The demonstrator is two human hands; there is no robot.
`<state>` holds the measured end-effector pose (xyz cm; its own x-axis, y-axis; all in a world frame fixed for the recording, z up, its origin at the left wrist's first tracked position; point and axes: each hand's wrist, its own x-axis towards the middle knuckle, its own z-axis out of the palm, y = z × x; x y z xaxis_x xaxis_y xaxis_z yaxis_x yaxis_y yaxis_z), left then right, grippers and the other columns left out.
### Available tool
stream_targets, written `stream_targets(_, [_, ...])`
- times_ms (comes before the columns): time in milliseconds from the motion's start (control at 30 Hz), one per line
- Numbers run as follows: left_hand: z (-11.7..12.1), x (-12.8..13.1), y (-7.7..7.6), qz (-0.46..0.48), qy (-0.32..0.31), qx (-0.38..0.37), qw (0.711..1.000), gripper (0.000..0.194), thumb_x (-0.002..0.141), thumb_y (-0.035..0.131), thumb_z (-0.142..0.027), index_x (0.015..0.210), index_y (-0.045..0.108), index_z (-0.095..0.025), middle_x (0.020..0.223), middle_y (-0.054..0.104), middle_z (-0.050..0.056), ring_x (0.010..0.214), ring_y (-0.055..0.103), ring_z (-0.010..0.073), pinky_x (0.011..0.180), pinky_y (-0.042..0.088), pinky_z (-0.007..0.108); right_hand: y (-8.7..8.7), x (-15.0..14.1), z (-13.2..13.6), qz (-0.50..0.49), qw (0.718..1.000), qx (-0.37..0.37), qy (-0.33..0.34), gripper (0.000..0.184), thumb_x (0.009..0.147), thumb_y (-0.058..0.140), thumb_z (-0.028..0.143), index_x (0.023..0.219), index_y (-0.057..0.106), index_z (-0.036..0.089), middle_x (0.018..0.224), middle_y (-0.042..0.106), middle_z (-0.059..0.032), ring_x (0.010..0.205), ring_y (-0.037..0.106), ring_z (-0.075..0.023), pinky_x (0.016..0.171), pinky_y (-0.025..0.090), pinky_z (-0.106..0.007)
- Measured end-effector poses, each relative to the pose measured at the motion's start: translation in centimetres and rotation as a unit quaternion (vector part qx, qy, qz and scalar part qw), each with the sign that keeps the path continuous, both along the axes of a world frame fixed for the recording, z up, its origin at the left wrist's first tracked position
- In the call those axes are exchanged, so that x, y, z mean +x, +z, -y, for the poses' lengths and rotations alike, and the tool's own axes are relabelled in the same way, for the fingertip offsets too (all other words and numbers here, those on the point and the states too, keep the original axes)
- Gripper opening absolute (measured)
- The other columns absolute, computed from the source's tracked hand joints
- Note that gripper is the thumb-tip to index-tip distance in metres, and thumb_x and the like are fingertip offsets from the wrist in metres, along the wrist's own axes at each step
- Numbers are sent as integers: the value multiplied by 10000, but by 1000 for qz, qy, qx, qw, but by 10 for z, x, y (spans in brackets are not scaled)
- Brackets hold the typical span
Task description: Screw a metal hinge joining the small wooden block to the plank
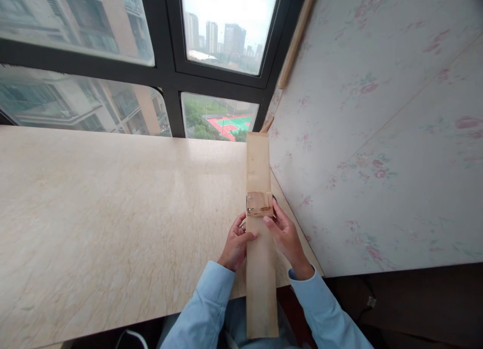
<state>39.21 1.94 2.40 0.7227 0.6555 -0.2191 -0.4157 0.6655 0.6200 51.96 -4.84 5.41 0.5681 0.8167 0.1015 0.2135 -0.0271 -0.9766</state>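
Observation:
A long, narrow pale wooden board (261,283) runs from my lap up towards the window, over the edge of the stone sill. Across it lies a short brown wooden piece (259,203), with small metal bits at its left side and a torn-looking lower edge. My left hand (237,243) holds the board's left edge, thumb on top and the other fingers at the side or underneath. My right hand (286,233) grips the right edge beside the brown piece, its thumb on top. A small dark thing shows by the right fingertips, mostly hidden.
The beige marble-look sill (113,213) stretches to the left. A dark-framed window (217,80) stands behind it. Close on the right is a flowered wall (358,138). A cable (372,302) hangs in the dark space below right.

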Motion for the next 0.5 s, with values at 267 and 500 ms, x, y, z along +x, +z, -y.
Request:
stream_targets(267, [1, 5, -9, 1, 26, 8, 1000, 679, 568, 853, -210, 1181, 562, -225, 1016, 709, 54, 837, 682, 188, 738, 540, 281, 24, -21, -3, 365, 929, 60, 5, 588, 973, 502, 266, 1538, 345, 310, 1653, 193, -4, 1520, 209, -259, 1219, 275, -515])
stream_targets(500, [6, 11, -22, -29, 68, 108, 991, 574, 810, 690, -451, 1320, 547, -230, 1375, 582, 119, 1302, 521, 308, 967, 506, 396, 21, -44, -41, 518, 851, 66, 60, 464, 912, 603, 202, 1374, 558, 215, 1593, 339, -123, 1487, 285, -296, 1171, 339, -533])
